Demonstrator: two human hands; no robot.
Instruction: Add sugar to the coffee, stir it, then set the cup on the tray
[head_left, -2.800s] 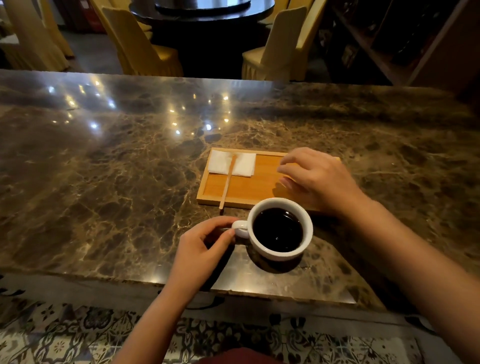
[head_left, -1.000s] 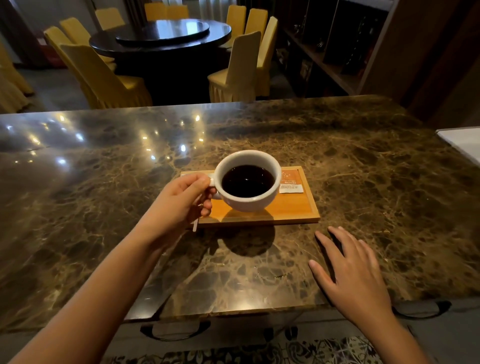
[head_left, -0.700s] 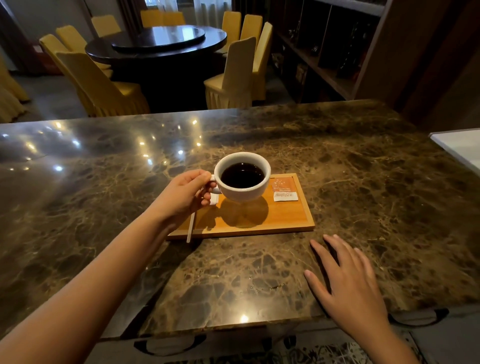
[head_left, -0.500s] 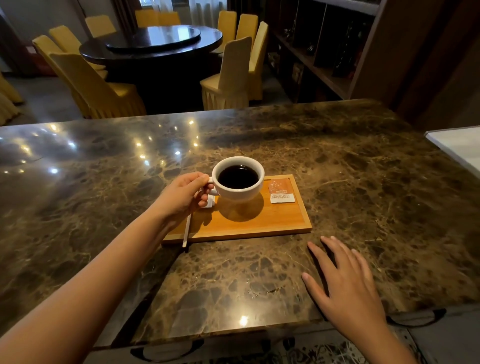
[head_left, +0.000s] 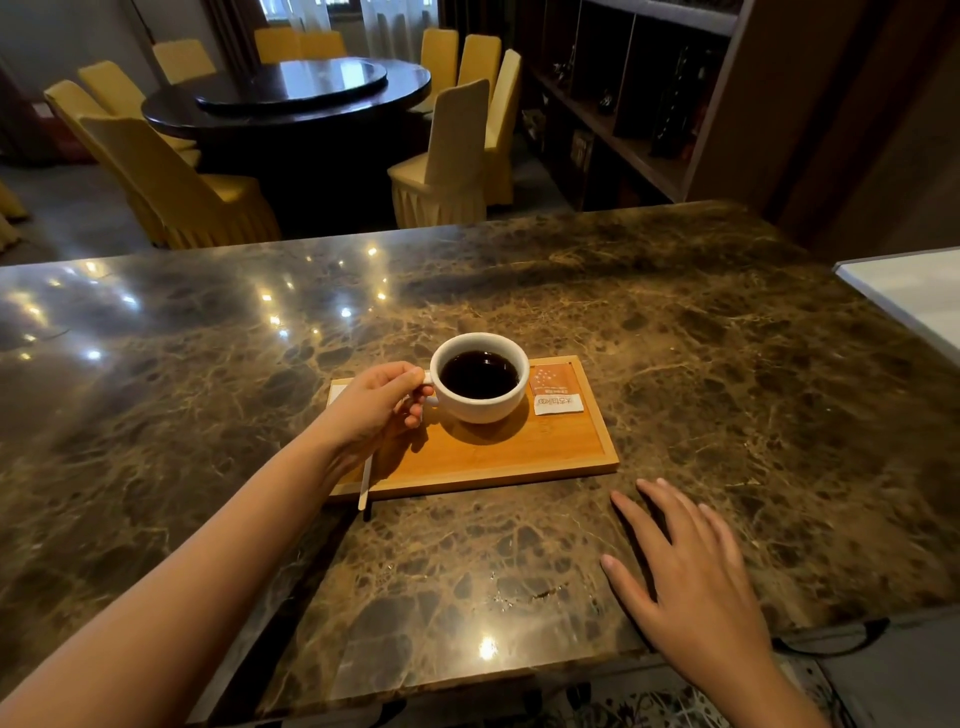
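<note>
The left hand (head_left: 376, 410), fingers pinching the cup (head_left: 479, 378) handle, seems to be setting it on the tray (head_left: 519, 457); release comes next, right hand (head_left: 685, 577) spread flat on the desk (head_left: 727, 374).

The tray (head_left: 545, 457) lies on the surface (head_left: 727, 364). The cup (head_left: 480, 402) stands on the tray, with the sugar packet (head_left: 556, 397) just to its right and the stirrer (head_left: 365, 486) overhanging the tray's near left edge.
</note>
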